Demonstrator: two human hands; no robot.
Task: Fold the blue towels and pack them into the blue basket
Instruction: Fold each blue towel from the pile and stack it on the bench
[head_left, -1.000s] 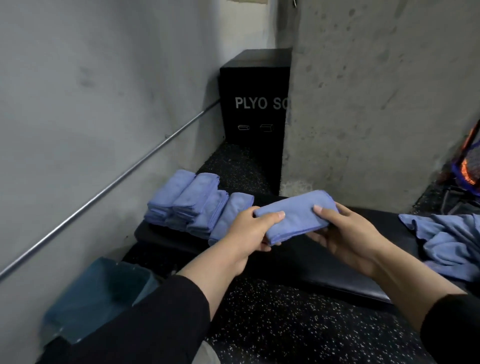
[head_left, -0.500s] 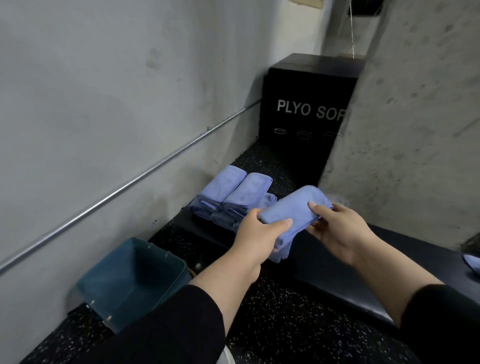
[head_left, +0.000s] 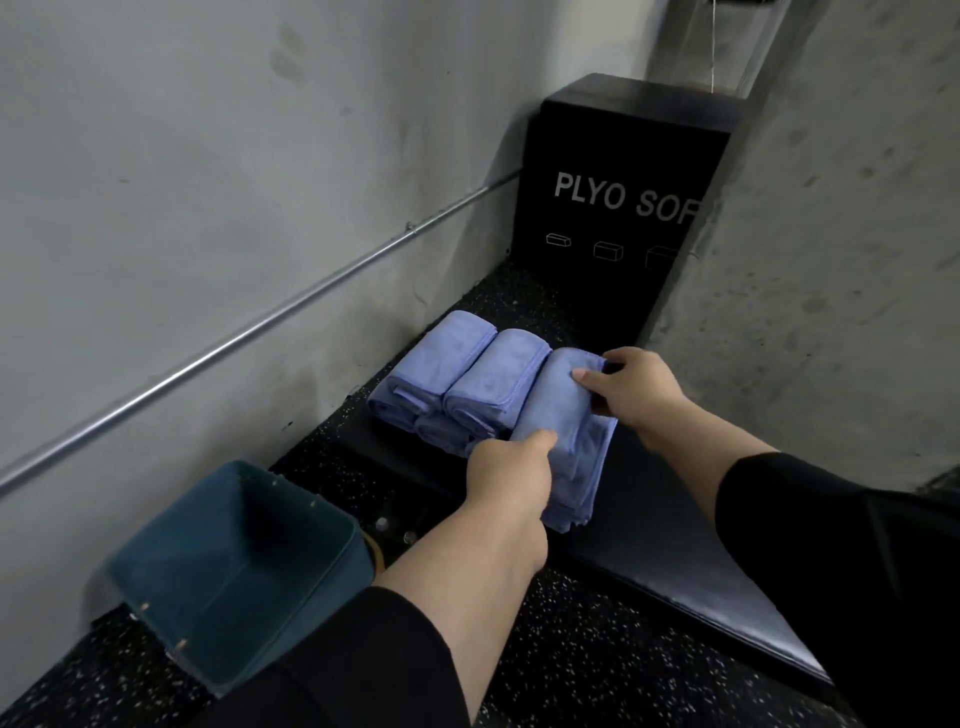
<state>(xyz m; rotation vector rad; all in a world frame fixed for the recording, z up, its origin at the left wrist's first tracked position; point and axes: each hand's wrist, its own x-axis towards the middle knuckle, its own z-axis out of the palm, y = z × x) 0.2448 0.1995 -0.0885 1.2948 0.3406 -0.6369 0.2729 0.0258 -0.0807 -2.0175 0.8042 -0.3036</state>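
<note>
Soft, limp blue towel (head_left: 558, 415): held at both ends, left hand (head_left: 506, 475) and right hand (head_left: 636, 392) fingers pinching it, right of stack (head_left: 457, 376); basket (head_left: 234, 571) left.

Periwinkle-blue towels (head_left: 470, 376) — teal basket (head_left: 234, 566) — white-speckled black floor (head_left: 587, 649)

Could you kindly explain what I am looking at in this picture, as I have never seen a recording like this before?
There is no machine here: a person wears a camera on the head, looking down at their own hands. The left hand and right hand hold a folded blue cloth towel against a row of folded blue towels lying on a black padded bench. An open blue fabric basket, with no towels visible inside, stands on the speckled floor beside the bench. A black foam box stands behind.
</note>
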